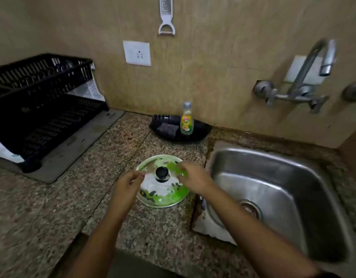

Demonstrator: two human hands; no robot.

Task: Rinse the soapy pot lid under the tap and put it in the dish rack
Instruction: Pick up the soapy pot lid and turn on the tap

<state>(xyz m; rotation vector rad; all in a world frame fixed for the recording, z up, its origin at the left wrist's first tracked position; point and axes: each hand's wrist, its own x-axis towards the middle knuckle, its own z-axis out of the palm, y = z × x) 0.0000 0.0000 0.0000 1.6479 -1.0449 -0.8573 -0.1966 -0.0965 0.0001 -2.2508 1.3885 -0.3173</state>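
A round steel pot lid (163, 189) with a black knob lies flat on the granite counter just left of the sink, smeared with green soap and white foam. My left hand (127, 186) hovers over its left rim, fingers loosely curled and apart. My right hand (193, 176) reaches over its right rim, fingers spread above the soapy surface; whether it touches the lid is blurred. The steel sink (273, 189) sits to the right under a wall tap (321, 61), with no water running. A black two-tier dish rack (40, 101) stands at the far left.
A black tray (201, 129) against the wall holds a dish-soap bottle (186, 119) and a scrub pad (167, 129). A grey drain mat (77, 145) lies under the rack. A wall socket (137, 53) and a hanging peeler (166, 17) are above the counter.
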